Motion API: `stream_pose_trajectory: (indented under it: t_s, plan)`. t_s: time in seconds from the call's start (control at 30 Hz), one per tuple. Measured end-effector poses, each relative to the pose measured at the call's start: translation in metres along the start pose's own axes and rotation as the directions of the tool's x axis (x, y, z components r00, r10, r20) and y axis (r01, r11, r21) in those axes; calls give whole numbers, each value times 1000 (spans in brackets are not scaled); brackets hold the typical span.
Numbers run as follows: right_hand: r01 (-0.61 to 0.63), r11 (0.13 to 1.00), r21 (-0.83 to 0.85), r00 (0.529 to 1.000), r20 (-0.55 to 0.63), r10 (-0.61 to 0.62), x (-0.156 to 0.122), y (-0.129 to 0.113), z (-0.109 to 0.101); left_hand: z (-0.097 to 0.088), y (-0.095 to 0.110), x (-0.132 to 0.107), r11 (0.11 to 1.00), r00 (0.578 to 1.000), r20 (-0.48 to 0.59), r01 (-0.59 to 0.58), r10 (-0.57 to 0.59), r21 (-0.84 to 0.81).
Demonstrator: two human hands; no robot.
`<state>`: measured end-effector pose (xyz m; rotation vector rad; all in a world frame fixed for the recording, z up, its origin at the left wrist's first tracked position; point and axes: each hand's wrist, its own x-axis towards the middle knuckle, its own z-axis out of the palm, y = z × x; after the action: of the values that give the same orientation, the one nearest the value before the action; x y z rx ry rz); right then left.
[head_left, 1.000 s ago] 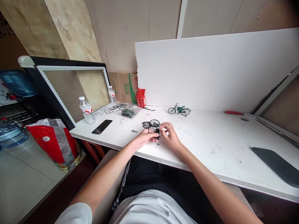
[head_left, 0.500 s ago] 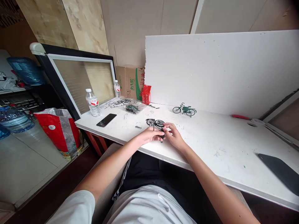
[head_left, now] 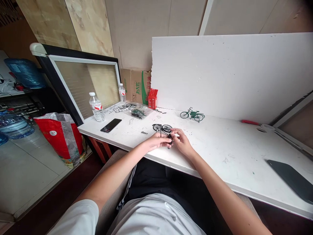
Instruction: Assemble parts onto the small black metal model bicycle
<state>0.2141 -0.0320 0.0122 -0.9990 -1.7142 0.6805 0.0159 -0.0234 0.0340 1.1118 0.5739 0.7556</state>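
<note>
Near the front edge of the white table, a black model bicycle (head_left: 166, 128) is turned over, wheels pointing away from me. Its handlebar and seat end is partly hidden by my fingers. My left hand (head_left: 157, 142) is closed around its lower part from the left. From the right, the fingertips of my right hand (head_left: 179, 138) pinch at the same bicycle, close to the left fingers. Exactly which small part they grip is too small to tell. A green model bicycle (head_left: 193, 115) stands upright farther back, apart from both hands.
On the table's left lie a phone (head_left: 111, 125), a water bottle (head_left: 97, 107), and a plastic bag of parts (head_left: 139, 112). A red box (head_left: 153, 98) and a cardboard box (head_left: 136, 85) stand behind. At right are a dark flat panel (head_left: 290, 179) and a red-handled tool (head_left: 250, 122).
Both hands stay at the black bicycle with only slight finger movement. The whole view has shifted a little.
</note>
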Motion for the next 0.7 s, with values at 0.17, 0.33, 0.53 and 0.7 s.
stream_pose_trajectory:
  t_s: [0.17,0.33,0.53,0.7]
  plan:
    - [7,999,-44,1000,-25,-8,0,3,0,1,-2,0,1000,999,-49,-22,22,-3]
    - [13,998,-57,999,-32,-15,0,3,-1,1,-5,0,999,998,-50,-38,39,26]
    - [14,997,-71,999,-30,-16,-1,0,0,3,-7,-1,1000,999,-18,-30,30,-3]
    - [12,993,-120,999,-48,-17,-2,3,-2,3,-9,-1,1000,1000,-9,-15,15,-6]
